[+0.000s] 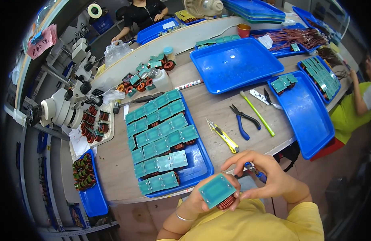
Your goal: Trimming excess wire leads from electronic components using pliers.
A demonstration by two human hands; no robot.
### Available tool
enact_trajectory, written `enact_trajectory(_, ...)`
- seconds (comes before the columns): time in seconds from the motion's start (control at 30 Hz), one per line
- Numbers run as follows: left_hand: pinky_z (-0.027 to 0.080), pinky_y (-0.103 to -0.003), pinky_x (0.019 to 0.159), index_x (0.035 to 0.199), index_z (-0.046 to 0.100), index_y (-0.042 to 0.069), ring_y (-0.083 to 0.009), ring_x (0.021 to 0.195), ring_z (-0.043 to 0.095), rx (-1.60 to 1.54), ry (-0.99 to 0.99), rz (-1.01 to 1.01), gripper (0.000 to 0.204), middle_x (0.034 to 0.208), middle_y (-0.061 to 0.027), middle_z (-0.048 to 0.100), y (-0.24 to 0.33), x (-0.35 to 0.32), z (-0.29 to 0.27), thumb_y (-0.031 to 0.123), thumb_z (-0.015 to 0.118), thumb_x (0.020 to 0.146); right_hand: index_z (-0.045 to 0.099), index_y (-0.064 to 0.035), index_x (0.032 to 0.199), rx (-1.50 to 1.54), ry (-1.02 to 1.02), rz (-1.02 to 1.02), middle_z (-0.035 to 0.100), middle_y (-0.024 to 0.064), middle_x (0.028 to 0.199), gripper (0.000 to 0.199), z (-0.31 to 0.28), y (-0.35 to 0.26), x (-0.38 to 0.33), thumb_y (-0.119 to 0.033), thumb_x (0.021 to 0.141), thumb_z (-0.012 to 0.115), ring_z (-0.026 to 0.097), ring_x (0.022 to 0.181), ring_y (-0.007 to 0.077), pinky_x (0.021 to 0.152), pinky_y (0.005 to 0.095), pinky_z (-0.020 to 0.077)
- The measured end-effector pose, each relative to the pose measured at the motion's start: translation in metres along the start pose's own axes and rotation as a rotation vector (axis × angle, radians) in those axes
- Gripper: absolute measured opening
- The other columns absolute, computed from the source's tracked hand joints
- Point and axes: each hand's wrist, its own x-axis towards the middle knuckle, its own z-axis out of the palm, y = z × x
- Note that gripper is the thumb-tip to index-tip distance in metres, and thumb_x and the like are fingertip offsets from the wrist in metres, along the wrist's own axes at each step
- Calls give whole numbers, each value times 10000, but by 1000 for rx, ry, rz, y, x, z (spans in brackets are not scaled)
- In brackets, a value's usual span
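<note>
The greyish worktop (113, 172) carries blue trays (199, 158), dark-jawed pliers (240, 115), a yellow cutter (225, 137) and a slim green stick (257, 113)

Green rectangular circuit board (217, 190): smooth, semi-gloss face, bright metallic solder spots. Reddish-brown wound wire coil (225, 204): ridged, glossy. Large blue rectangular plastic tray (233, 73): smooth, shiny. Grey-brown table (217, 106): matt, wood-grained top. Long-nosed black-and-blue pliers (239, 116): dark metal head, smooth plastic-looking grips. Silver round bracelet (181, 218): polished metal. Yellow sleeve (308, 220): matt cloth.
</note>
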Motion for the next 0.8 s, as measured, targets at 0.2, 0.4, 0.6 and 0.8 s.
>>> enact_trajectory(0.2, 455, -272, 567, 1170, 411, -54, -245, 753, 591, 27, -60, -88, 851, 1052, -153, 483, -4, -2, -10, 514, 746, 632, 490, -18, 959, 54, -71, 6, 560, 194, 1087, 449, 2, 1, 4, -71, 630, 791, 552, 967, 212, 805, 308, 439)
enact_trajectory(0.4, 497, -345, 754, 1297, 272, 33, -275, 919, 587, -109, 127, -76, 959, 1197, -183, 436, -7, 1, -10, 405, 809, 595, 451, -46, 921, -126, 99, -38, 569, 180, 1040, 497, 4, -4, -2, -77, 591, 822, 559, 896, 187, 792, 303, 446)
enact_trajectory(0.6, 477, -348, 831, 1319, 256, 55, -255, 1015, 562, 143, 325, 12, 913, 1201, -153, 473, -10, 6, -5, 266, 814, 627, 465, -49, 935, -287, 304, -162, 585, 145, 969, 529, 14, 9, -5, -119, 567, 838, 572, 866, 208, 750, 293, 448)
enact_trajectory(0.8, 491, -349, 786, 1305, 274, 39, -264, 941, 587, 155, 236, 80, 701, 1146, -149, 509, -8, 3, -7, 365, 638, 804, 453, -49, 938, -329, 229, -108, 572, 153, 998, 495, 4, 0, -3, -106, 602, 812, 549, 915, 196, 788, 292, 429)
